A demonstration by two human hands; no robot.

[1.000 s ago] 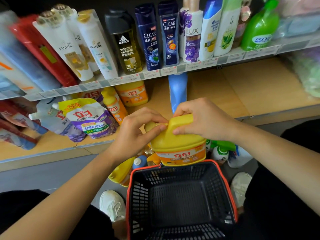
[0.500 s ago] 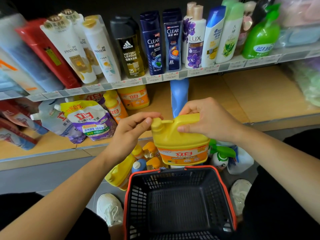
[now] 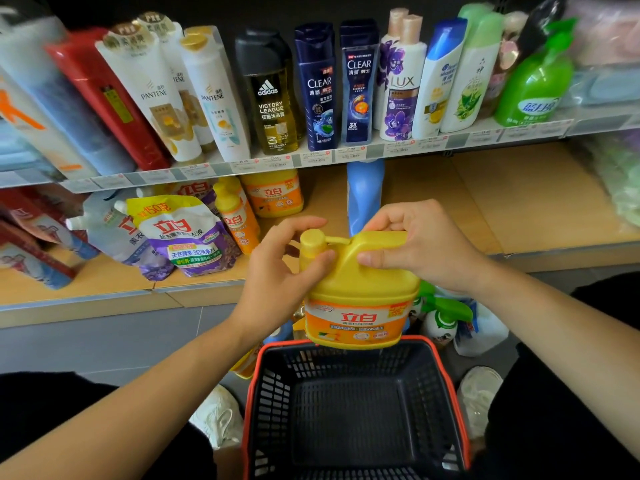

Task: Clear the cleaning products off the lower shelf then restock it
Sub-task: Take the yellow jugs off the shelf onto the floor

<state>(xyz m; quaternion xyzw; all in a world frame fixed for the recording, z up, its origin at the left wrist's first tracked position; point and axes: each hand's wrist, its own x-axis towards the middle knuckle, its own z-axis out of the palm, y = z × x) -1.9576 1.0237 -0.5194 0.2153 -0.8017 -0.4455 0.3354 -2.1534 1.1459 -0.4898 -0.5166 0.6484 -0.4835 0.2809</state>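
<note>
I hold a yellow detergent jug (image 3: 356, 299) with an orange label upright, just above the far rim of a black basket (image 3: 353, 410) with a red rim. My right hand (image 3: 419, 247) grips its handle from above. My left hand (image 3: 280, 271) holds the jug's left side, with fingers curled round its yellow cap. On the wooden lower shelf (image 3: 512, 202) stand another yellow jug (image 3: 273, 194), a slim yellow bottle (image 3: 235, 216), a blue bottle (image 3: 365, 192) and purple and white refill pouches (image 3: 180, 237).
Several bottles stand on the floor beyond the basket, among them a green-capped spray bottle (image 3: 443, 320). The upper shelf (image 3: 346, 155) carries shampoo and body-wash bottles. Red packs (image 3: 31, 237) lie at the lower shelf's left end. White shoes (image 3: 218, 417) flank the basket.
The jug has risen a little from the floor bottles toward the shelf. My left hand shifted from the top of the jug to its cap and side. The right-hand grip is unchanged.
</note>
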